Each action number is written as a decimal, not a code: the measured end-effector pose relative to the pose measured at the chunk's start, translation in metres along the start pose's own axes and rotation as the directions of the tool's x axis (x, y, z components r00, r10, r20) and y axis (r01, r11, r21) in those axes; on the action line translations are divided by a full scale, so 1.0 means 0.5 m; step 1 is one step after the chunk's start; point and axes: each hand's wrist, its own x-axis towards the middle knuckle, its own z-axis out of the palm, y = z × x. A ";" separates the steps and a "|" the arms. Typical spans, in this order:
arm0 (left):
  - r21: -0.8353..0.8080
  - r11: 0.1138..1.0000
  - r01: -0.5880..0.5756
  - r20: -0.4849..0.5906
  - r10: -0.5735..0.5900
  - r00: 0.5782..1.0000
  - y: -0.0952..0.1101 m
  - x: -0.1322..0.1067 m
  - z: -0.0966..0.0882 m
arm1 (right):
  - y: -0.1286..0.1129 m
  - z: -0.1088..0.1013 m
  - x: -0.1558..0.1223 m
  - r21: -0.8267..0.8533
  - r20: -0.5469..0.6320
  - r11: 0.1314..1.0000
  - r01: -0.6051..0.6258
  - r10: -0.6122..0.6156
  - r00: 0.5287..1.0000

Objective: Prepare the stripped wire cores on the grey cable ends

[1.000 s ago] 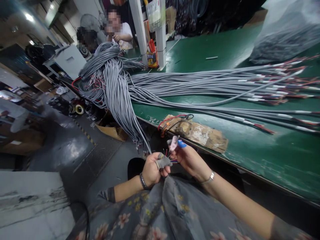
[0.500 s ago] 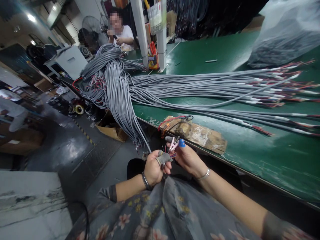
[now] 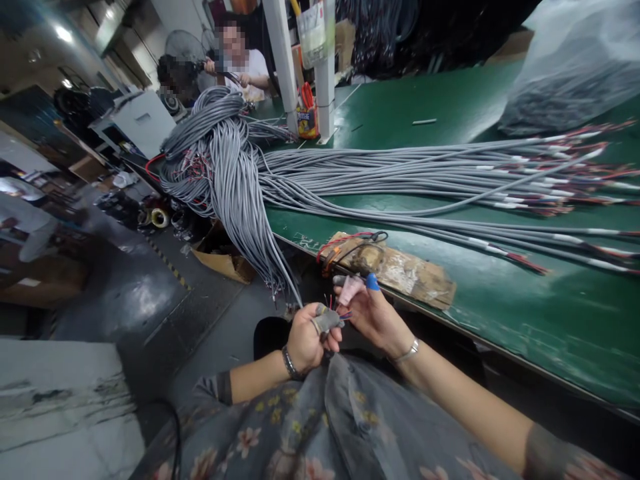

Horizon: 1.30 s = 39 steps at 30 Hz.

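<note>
At the edge of a long green workbench (image 3: 530, 320), a worker's left hand (image 3: 305, 339), wearing gray fabric finger covers, is clenching one round gray cable (image 3: 298, 295) near its end; beyond the grip, that cable is running up toward a thick, draped bundle of gray cables (image 3: 227, 163). Thin red and dark wires (image 3: 346, 315) are jutting from the grip toward the right hand (image 3: 379, 319), whose fingers are loosely holding a small pale-pink implement (image 3: 352, 289) just above them. Half a second on, the implement's V shape is no longer showing, and the thumb's blue rubbery cover (image 3: 373, 281) is standing farther off; the left grip is staying put. From here, that is looking like the right hand loosening between touches, the wires being kept within its reach. Whether implement and wires are touching, I cannot tell.
</note>
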 end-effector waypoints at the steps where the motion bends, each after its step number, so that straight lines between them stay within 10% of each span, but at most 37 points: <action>1: -0.002 1.000 -0.005 0.003 0.005 1.000 0.001 -0.003 0.000 | -0.003 0.000 -0.002 0.001 0.009 1.000 -0.015 0.015 1.000; 14: -0.015 0.997 -0.080 -0.065 0.079 0.995 0.005 0.003 0.010 | 0.002 -0.013 -0.015 -0.442 -0.048 0.856 0.268 -0.321 0.946; 23: 0.031 0.996 -0.080 -0.084 0.082 0.993 -0.004 0.010 0.009 | 0.008 0.001 0.007 -0.040 -0.060 0.995 0.089 -0.092 0.994; 32: 0.079 0.991 -0.105 -0.066 0.110 0.992 -0.009 0.005 0.003 | 0.010 -0.002 -0.007 -0.019 -0.046 0.997 0.081 -0.082 0.996; 39: 0.159 0.975 -0.153 0.008 0.154 0.988 -0.023 0.001 -0.026 | -0.020 -0.023 -0.041 -0.299 0.120 0.941 -0.156 0.200 0.972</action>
